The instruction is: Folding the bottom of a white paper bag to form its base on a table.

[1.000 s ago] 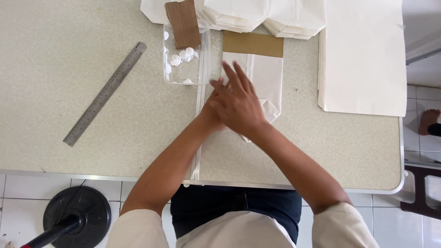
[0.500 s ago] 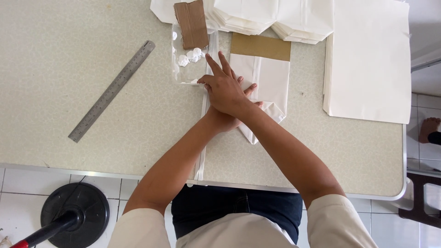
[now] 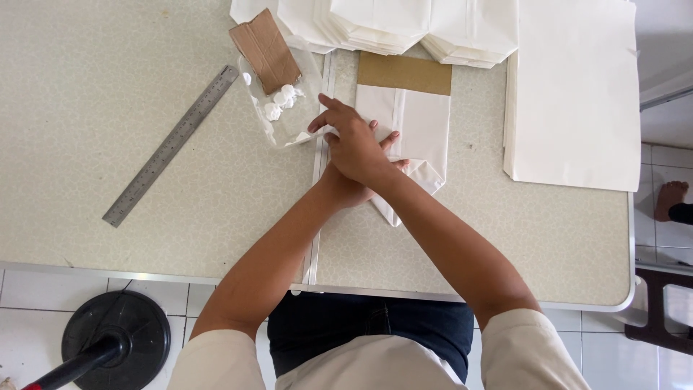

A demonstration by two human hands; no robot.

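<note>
Both hands lie stacked on a white paper bag [image 3: 422, 130] that rests flat on the table. My right hand [image 3: 354, 144] is on top, palm down, with its fingers spread toward the left. Beneath it my left hand [image 3: 395, 153] is mostly hidden; only its fingertips show on the paper. The bag's near end is folded to a point [image 3: 386, 213]. A brown cardboard strip [image 3: 404, 74] sits at the bag's far end.
A metal ruler [image 3: 170, 148] lies diagonally at the left. A clear plastic bag with white blobs [image 3: 283, 115] and a brown cardboard piece [image 3: 266, 50] sit beside my hands. Folded white bags [image 3: 404, 22] are stacked at the back, large white sheets [image 3: 570, 94] at right. A black stand base [image 3: 115, 339] is on the floor.
My stacked hands have slid away from me along the paper bag, toward its far end. The right hand's fingers now point more to the left.
</note>
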